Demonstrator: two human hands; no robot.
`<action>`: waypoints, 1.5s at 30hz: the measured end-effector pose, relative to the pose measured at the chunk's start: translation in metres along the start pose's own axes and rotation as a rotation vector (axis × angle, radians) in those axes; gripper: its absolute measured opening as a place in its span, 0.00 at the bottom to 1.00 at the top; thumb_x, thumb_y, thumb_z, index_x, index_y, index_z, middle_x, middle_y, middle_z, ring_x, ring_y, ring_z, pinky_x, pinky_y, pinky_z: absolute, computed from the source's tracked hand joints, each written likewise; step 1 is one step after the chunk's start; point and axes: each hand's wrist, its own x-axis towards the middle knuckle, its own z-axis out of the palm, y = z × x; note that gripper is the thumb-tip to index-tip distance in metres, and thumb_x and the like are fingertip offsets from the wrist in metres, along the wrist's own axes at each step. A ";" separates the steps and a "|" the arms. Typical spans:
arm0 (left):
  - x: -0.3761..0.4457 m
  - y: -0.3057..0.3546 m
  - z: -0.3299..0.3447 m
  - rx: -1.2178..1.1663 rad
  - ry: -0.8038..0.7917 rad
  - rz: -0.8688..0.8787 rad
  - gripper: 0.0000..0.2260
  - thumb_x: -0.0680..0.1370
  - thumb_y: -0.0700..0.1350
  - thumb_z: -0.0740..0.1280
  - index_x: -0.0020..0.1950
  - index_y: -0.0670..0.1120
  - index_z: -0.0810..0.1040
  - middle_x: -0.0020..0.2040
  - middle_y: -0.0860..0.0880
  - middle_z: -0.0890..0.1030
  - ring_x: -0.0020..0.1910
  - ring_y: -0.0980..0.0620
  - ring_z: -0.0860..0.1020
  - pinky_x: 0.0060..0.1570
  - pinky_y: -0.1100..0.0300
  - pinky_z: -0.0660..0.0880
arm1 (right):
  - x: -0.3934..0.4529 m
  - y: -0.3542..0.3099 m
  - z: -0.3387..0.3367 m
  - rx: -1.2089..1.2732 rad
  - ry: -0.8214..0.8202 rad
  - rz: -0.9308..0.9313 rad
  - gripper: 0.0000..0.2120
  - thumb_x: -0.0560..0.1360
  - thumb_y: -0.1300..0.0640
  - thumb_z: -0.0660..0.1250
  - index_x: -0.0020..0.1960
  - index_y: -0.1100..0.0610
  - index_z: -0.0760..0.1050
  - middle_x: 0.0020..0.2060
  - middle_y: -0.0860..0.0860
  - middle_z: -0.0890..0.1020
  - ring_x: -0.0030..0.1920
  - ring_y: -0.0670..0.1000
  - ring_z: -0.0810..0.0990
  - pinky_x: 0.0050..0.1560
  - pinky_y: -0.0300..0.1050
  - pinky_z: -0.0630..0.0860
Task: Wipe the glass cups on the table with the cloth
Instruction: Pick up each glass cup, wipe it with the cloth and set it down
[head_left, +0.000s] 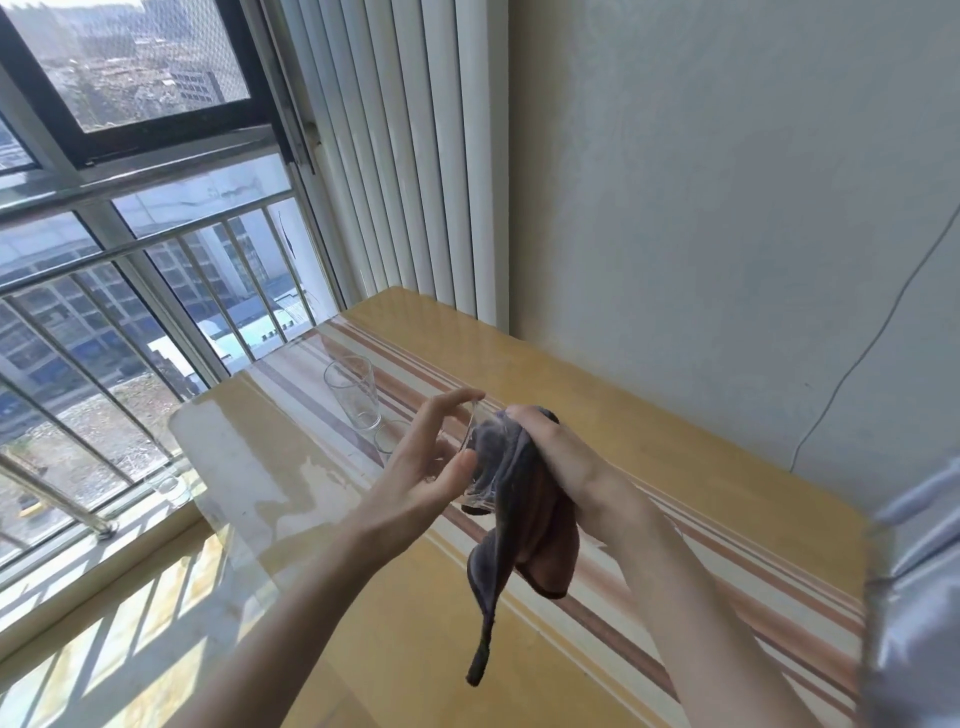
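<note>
Steadying a glass cup (480, 457) between fingertips, the left hand (431, 457) lets the right hand (561, 462) push the gripped cloth (524, 519) inside above the surface (597, 395).

A single wide-angle head-worn camera looks forward and steeply down over the yellow worktop (597, 395), close above both raised forearms, with the window (130, 234) at left and wall (727, 182) ahead-right.

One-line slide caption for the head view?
Left hand steadies a glass cup while right hand works a dark cloth inside; another glass stands on the table.
</note>
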 end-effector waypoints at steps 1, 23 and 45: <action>-0.001 -0.001 0.000 0.030 -0.010 0.006 0.19 0.70 0.62 0.57 0.61 0.68 0.63 0.58 0.59 0.69 0.37 0.62 0.75 0.42 0.68 0.72 | 0.001 0.004 0.002 0.035 0.022 0.017 0.27 0.67 0.39 0.62 0.50 0.60 0.80 0.46 0.63 0.84 0.45 0.58 0.82 0.51 0.52 0.76; 0.006 0.002 0.021 -0.109 0.087 -0.254 0.20 0.67 0.68 0.54 0.56 0.65 0.69 0.46 0.55 0.75 0.34 0.67 0.74 0.33 0.68 0.67 | -0.021 0.029 0.028 0.999 0.104 0.044 0.26 0.78 0.40 0.53 0.61 0.57 0.77 0.48 0.56 0.85 0.46 0.53 0.85 0.41 0.46 0.80; 0.026 0.001 0.019 -0.102 0.003 -0.307 0.23 0.70 0.69 0.55 0.60 0.60 0.69 0.55 0.49 0.75 0.42 0.46 0.78 0.39 0.56 0.74 | -0.027 0.041 0.028 0.154 0.463 -0.558 0.04 0.73 0.39 0.62 0.45 0.37 0.70 0.38 0.50 0.79 0.37 0.45 0.79 0.38 0.41 0.79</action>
